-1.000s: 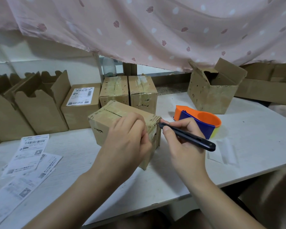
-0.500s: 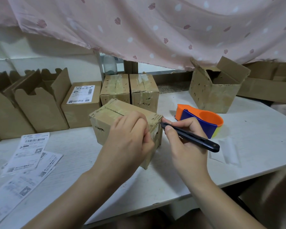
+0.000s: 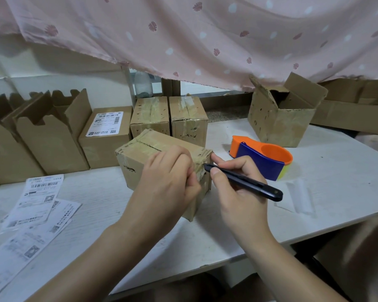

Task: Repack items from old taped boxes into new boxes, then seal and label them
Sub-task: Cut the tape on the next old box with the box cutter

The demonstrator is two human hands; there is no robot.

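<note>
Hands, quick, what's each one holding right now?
Left hand: curled on the old taped box, gripping its near corner.
Right hand: holding the black cutter, tip at that corner.

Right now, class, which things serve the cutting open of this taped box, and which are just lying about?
In use: taped box, held by the left hand; black cutter, in the right hand's grip, tip at the box's corner.
Lying about: tape dispenser; printed labels; opened box.

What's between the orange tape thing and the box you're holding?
The right hand, gripping a black cutter with its tip at the taped box; the head view shows it.
</note>
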